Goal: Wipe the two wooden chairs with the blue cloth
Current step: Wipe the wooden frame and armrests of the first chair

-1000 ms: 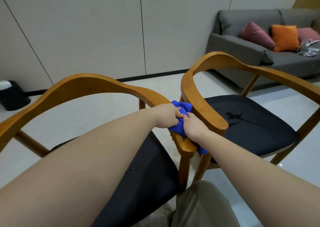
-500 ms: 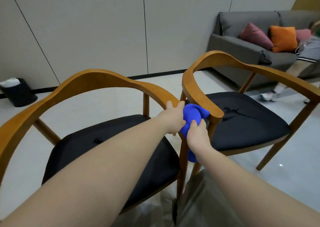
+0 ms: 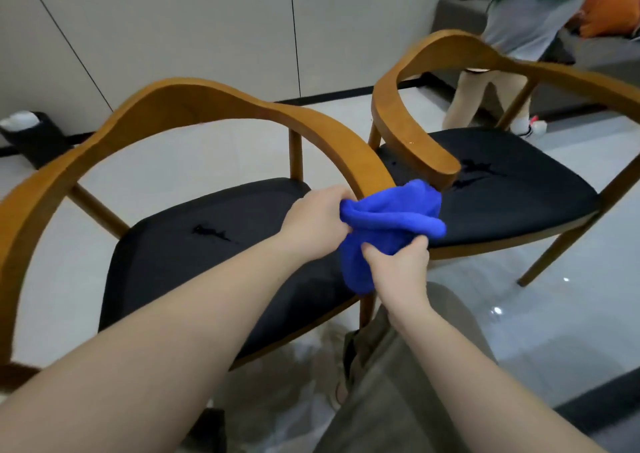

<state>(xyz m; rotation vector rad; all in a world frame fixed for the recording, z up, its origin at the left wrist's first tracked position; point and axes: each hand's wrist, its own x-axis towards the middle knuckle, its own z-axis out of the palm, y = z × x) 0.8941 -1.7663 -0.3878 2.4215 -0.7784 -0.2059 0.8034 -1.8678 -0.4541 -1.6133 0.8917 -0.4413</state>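
Two wooden chairs with black seats stand side by side: the left chair (image 3: 194, 106) and the right chair (image 3: 412, 130). A bunched blue cloth (image 3: 388, 220) sits over the front end of the left chair's right armrest. My left hand (image 3: 318, 220) grips the cloth's left side. My right hand (image 3: 398, 265) pinches the cloth from below. The armrest tip is hidden under the cloth.
A person (image 3: 512, 37) walks behind the right chair in grey shorts and a green top. A grey sofa (image 3: 457, 16) with an orange cushion (image 3: 609, 6) stands at the back right. A black bin (image 3: 34, 137) sits by the left wall. My trouser leg (image 3: 398, 383) is below.
The view has tilted and come closer. The cloth has slid down to the tip of the left chair's armrest and spread wider. A person has walked in behind the right chair.
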